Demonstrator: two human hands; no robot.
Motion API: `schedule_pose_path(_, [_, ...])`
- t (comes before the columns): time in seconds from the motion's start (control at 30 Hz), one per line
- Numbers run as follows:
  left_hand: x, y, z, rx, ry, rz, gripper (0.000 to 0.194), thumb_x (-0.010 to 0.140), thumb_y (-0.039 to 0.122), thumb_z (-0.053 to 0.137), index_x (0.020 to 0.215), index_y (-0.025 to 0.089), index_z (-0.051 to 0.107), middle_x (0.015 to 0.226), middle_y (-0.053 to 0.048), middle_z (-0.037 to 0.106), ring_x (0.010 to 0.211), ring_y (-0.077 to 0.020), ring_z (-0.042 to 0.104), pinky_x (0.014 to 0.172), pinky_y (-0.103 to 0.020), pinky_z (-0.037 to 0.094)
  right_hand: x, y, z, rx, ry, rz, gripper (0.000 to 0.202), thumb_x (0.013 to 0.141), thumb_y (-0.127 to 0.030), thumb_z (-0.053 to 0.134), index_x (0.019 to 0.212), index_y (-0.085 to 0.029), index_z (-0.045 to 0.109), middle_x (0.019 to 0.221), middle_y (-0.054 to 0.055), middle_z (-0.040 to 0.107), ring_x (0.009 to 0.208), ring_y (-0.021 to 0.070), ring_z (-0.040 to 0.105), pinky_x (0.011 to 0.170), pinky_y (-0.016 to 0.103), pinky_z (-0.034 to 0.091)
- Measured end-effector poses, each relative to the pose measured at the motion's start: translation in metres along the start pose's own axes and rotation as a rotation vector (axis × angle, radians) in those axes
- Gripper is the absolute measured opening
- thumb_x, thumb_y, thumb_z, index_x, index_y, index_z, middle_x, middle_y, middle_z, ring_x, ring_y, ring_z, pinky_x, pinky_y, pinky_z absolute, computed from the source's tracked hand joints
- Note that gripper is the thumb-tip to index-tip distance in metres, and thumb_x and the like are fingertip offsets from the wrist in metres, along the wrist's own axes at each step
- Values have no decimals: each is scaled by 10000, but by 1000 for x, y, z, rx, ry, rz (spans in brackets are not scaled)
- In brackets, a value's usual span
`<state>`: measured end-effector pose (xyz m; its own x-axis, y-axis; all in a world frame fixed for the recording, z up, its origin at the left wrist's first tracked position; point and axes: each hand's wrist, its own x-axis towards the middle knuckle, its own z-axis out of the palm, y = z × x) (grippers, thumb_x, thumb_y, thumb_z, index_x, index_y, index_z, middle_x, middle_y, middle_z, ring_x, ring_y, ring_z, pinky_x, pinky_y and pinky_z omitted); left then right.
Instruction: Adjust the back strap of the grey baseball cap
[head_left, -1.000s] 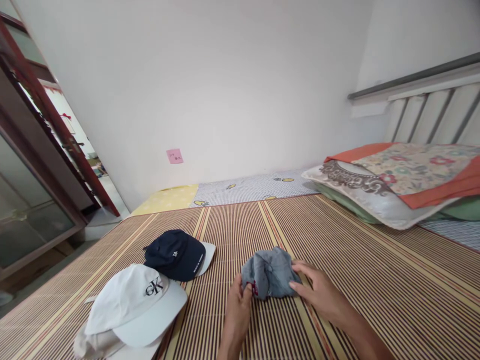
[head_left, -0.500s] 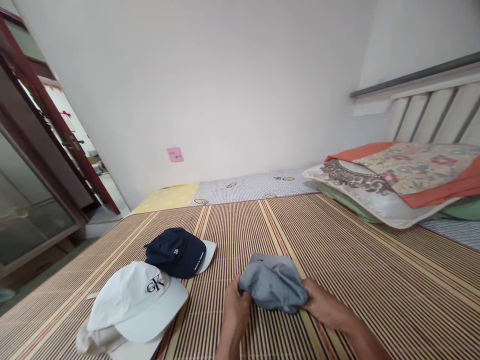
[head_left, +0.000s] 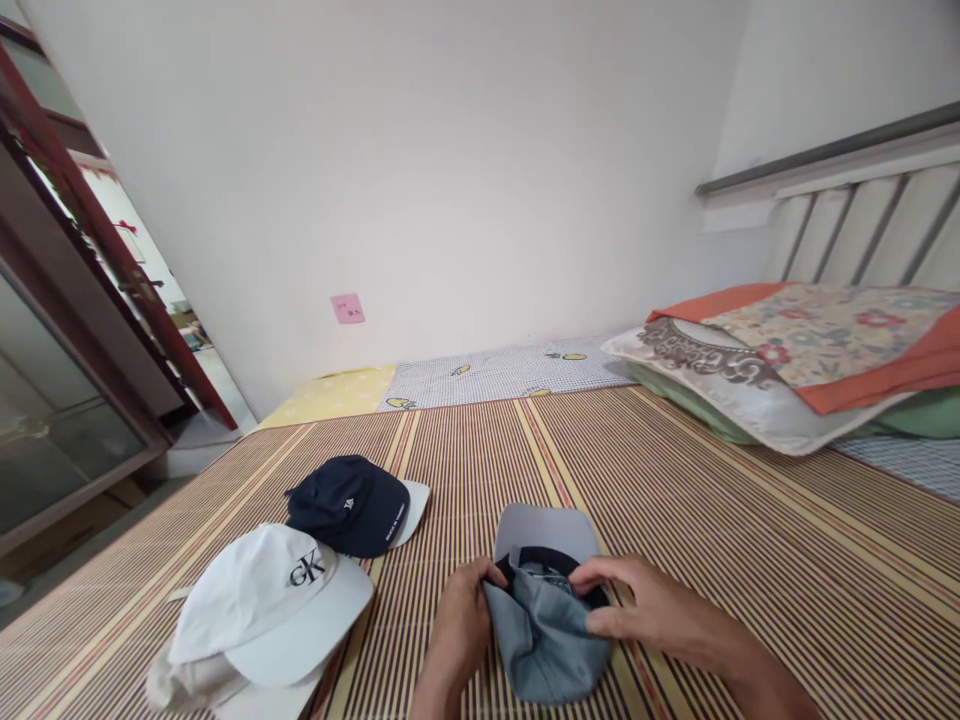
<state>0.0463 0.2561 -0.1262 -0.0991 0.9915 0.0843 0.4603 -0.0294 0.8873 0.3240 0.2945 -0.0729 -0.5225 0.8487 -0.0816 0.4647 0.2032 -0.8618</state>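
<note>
i see my left hand (head_left: 459, 628) and right hand (head_left: 651, 612) both pinching the grey cap (head_left: 545, 600) at its opening, likely to keep it spread, underside up, low centre on the bamboo mat (head_left: 675, 500). brim points to 12, long axis 6–12. white cap (head_left: 270, 610) at 9, navy cap (head_left: 352, 505) at 10, pillows (head_left: 780, 375) at 2.

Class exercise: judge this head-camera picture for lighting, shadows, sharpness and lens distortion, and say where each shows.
Head view: soft, even daylight on the white wall; only faint shadows under the hands and the grey cap; no harsh glare; the CK logo on the white cap reads sharp; wide-angle bending tilts the door frame and headboard rail.
</note>
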Motion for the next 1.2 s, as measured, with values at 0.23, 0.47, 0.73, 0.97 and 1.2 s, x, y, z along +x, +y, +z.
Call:
schedule_pose_path(0.23, [-1,3,-4,255,-74,13,309,685,27,416,681,204,669,786,-61,731,842,-235,682,749,-310,409,14,20,21,-353,55,-4,213,716,-110,669,800,-241,816,923,55,797,925,263,728,800,333,490])
schedule_pose_path(0.47, [-3,11,-7,368,-32,-1,304,729,4,404,670,197,631,783,-84,704,844,-252,659,745,-326,367,23,24,15,-468,268,-71,187,762,-76,535,739,-220,651,837,56,704,863,260,648,768,346,414])
schedule_pose_path(0.73, [-7,29,-7,252,163,144,252,964,242,454,825,215,662,890,-83,702,923,-267,639,837,-358,409,16,16,6,-222,277,-116,265,973,-297,443,979,-244,702,952,56,757,899,249,708,767,333,501])
schedule_pose_path(0.97, [-11,44,10,215,-142,60,223,731,300,805,895,219,678,973,-64,741,956,-283,647,807,-338,385,19,-12,37,-103,187,-202,184,954,-316,572,1068,-248,698,1088,61,765,1045,238,709,912,333,504])
schedule_pose_path(1.2, [-11,18,11,289,-203,-25,212,621,120,649,753,237,532,787,-6,631,773,-220,559,686,-318,269,24,5,42,-162,73,-72,155,765,-86,644,837,-203,717,782,8,708,766,185,666,687,276,436])
